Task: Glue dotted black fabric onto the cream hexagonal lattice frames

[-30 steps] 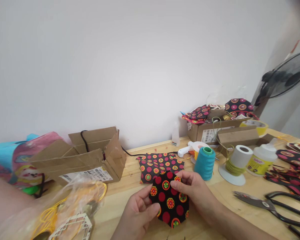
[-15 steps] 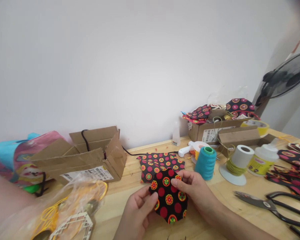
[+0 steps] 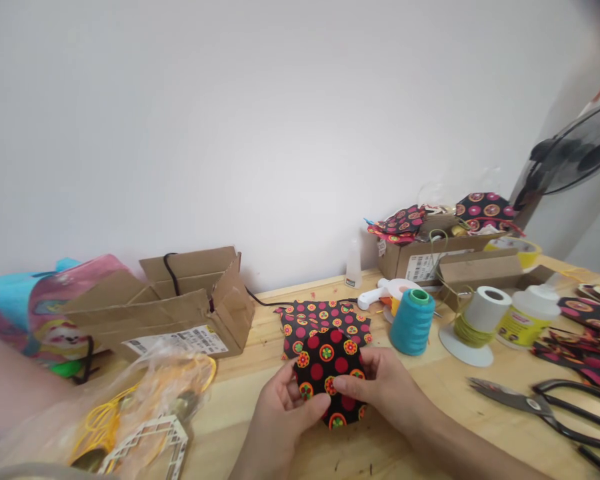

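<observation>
because the dark flowered fabric piece (image 3: 327,373) is pinched from both sides, it sits spread and tilted in front of the body, above the near part of the tabletop (image 3: 235,403), with its print facing the wearer; the paired hold seems meant to stop it sagging or turning. whether its lower edge touches the wood, i cannot tell. the left hand (image 3: 289,407) has a narrow grip on the left edge, its thumb laid over the front at the lower left and its fingers curled behind. the right hand (image 3: 391,387) has a similarly narrow grip on the same piece, its thumb reaching inward across the middle of the print, its fingers mostly hidden; thumbs in front and fingers behind probably give firm backing. both hands angle inward, the right forearm (image 3: 463,427) slanting up from the lower right and the left one rising more steeply. just behind the held piece lies a matching cloth (image 3: 325,317), partly covered by it from this view. a teal thread cone (image 3: 413,327) stands upright near the right hand, and the scissors (image 3: 534,404) lie farther right, blades pointing left, probably parked there for easy reach.
</observation>
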Action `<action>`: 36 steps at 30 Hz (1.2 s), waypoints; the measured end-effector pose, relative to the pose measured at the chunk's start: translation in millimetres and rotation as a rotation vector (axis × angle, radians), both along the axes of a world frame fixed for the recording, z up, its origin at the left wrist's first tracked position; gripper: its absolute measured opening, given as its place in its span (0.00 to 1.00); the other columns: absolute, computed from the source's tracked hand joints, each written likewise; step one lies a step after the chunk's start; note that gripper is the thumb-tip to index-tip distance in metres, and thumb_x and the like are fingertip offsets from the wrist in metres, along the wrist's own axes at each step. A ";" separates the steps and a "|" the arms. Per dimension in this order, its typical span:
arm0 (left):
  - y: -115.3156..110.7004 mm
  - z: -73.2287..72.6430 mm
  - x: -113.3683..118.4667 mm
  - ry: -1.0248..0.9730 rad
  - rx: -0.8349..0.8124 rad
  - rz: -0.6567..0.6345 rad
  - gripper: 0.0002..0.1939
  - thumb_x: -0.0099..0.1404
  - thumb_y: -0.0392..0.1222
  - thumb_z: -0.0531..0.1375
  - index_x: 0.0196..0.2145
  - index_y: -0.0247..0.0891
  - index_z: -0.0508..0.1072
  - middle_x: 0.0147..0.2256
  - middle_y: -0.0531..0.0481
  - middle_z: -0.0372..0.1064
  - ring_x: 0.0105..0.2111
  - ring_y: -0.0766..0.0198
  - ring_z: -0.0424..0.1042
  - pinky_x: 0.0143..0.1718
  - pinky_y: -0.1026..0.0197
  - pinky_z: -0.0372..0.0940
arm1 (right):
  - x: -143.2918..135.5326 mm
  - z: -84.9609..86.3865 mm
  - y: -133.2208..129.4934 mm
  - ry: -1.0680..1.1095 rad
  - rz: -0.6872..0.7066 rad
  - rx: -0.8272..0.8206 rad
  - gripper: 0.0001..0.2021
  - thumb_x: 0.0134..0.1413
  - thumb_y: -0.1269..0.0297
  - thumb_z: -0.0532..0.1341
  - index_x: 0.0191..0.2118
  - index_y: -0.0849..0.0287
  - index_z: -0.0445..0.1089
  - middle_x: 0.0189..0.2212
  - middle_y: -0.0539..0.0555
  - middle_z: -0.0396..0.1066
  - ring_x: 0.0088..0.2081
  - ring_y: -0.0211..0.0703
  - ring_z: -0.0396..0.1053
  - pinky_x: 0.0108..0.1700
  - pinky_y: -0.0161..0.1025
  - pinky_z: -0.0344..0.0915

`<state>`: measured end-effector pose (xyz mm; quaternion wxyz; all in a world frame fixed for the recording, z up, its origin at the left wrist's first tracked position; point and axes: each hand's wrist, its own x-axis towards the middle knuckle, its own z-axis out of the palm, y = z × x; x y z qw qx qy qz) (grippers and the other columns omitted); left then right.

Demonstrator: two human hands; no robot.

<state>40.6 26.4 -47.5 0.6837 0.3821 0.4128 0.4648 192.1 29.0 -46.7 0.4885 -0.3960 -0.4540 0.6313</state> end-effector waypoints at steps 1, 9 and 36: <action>-1.6 2.7 0.8 -0.036 -0.021 0.000 0.21 0.45 0.34 0.65 0.39 0.35 0.70 0.35 0.43 0.75 0.35 0.56 0.73 0.37 0.57 0.68 | 0.1 0.7 0.0 0.001 0.000 0.003 0.10 0.31 0.62 0.70 0.24 0.61 0.73 0.21 0.48 0.74 0.22 0.36 0.69 0.26 0.31 0.67; -1.1 9.9 -3.8 -0.078 -0.168 0.040 0.11 0.54 0.42 0.59 0.35 0.34 0.74 0.30 0.44 0.76 0.30 0.60 0.74 0.30 0.60 0.68 | 4.7 -0.1 2.4 -0.012 0.022 0.029 0.11 0.33 0.61 0.69 0.25 0.62 0.73 0.24 0.50 0.76 0.24 0.38 0.71 0.28 0.34 0.68; -0.8 7.4 0.3 0.038 -0.054 0.080 0.16 0.45 0.40 0.66 0.33 0.32 0.74 0.29 0.44 0.77 0.31 0.56 0.74 0.36 0.57 0.66 | 4.5 5.2 -0.5 -0.038 0.081 0.128 0.10 0.37 0.66 0.67 0.29 0.58 0.69 0.24 0.47 0.72 0.28 0.40 0.70 0.31 0.34 0.66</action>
